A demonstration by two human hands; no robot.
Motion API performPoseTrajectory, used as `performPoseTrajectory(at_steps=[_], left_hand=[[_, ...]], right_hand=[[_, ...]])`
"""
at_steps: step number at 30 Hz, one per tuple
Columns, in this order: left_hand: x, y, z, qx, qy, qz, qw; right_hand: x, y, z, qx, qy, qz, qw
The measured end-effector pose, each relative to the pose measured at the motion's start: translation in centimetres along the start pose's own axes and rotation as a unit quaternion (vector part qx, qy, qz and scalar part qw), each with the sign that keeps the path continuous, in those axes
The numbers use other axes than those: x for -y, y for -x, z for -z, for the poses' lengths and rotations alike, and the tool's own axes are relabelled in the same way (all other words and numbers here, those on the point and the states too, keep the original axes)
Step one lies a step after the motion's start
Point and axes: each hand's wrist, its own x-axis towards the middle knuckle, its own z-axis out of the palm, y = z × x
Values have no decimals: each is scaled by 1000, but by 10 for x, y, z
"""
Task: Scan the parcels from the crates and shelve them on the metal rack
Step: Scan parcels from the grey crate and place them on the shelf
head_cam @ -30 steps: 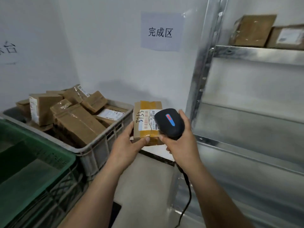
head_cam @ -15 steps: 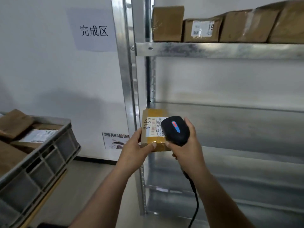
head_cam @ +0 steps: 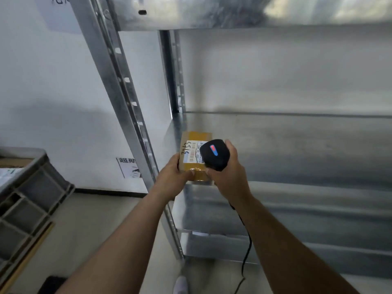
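— Two grips, both full?
— Yes. Pinching the brown parcel point(head_cam: 196, 137) with the left grip point(head_cam: 172, 178), at the front edge of the metal rack point(head_cam: 297, 149) shelf.
— And at 3 o'clock of it?
— Squeezing the black scanner point(head_cam: 215, 154) in the right grip point(head_cam: 230, 177), just above the label point(head_cam: 191, 153).

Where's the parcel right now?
Head view, centre: the parcel is held by the left hand at the left front corner of the rack's shelf, just right of the front upright. The scanner in the right hand is over its label.
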Motion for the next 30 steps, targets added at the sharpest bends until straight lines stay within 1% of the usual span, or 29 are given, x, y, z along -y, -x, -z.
performPoseTrajectory(at_steps=[6,12,19,24,30], left_hand=[[24,-40,0,18,-19,42,999],[27,-76,7,28,-30,57,998],[28,-90,13,42,-31,63,997],[29,-89,10,29,-34,58,997],[20,-72,13,3,-14,50,999]], right_hand=[[-12,-33,-33,10,42,-40,998],[-10,-65,-47,19,81,-32,996],[-10,-74,-58,7,71,-43,996],[-6,-73,-54,13,69,-35,997],[3,-60,-41,2,43,-4,999]])
